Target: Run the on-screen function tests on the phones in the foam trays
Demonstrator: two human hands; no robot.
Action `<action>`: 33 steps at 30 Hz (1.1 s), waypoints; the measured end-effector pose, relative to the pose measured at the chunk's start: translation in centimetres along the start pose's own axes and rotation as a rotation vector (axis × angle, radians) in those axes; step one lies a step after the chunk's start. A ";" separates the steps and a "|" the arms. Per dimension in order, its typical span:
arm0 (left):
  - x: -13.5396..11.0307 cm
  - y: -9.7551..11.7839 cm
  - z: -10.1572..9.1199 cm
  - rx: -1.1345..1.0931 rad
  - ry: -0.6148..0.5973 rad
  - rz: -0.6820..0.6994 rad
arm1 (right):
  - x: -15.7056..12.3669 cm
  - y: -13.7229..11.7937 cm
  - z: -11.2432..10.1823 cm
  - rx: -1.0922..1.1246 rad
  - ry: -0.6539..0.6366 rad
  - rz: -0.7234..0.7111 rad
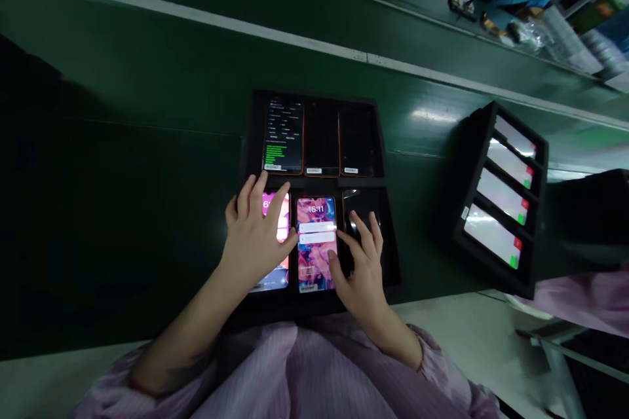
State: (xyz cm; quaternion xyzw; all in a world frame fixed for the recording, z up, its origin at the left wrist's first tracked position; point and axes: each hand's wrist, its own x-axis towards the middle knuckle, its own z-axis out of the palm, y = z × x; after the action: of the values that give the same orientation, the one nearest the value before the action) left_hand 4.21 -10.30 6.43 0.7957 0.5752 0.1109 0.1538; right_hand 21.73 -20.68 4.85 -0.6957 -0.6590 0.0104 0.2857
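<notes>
A black foam tray [246,144] lies on the green belt and holds two rows of three phones. My left hand [255,232] rests flat, fingers spread, on the lit phone [281,226] at the near left. My right hand [363,258] lies with fingers spread over the dark phone [354,204] at the near right, its thumb touching the edge of the middle phone [314,242], which shows a colourful lock screen. In the far row, the left phone [284,137] shows green text, and the other two [322,137] are dark.
A second black tray [472,163] with several phones showing white screens lies on the belt to the right. A white rail [196,16] runs along the belt's far side. Boxes and bags sit beyond it at top right. A pale ledge [466,334] borders the near side.
</notes>
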 end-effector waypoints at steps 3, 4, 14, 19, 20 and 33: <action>0.0 0.0 -0.1 0.006 -0.009 0.002 | 0.3 0.2 -0.3 -0.028 0.008 -0.012; 0.0 0.0 -0.1 0.009 -0.007 -0.002 | 0.4 0.4 -0.5 -0.049 0.019 -0.011; -0.2 0.1 -0.1 -0.009 -0.002 -0.007 | 1.2 4.7 -1.4 -0.293 0.120 0.074; -0.2 0.2 -0.1 -0.016 0.001 -0.021 | 0.7 4.2 0.0 -0.251 0.151 0.053; -0.2 0.2 -0.1 -0.016 0.001 -0.023 | 0.6 4.0 0.1 -0.243 0.146 0.061; -0.2 0.5 -0.1 -0.036 0.017 -0.027 | 0.8 3.7 0.1 -0.199 0.159 0.121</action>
State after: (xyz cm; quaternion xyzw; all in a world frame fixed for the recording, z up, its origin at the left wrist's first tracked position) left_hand 4.57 -10.67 6.71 0.7841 0.5850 0.1259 0.1645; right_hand 25.13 -19.78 3.51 -0.7577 -0.5890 -0.0931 0.2653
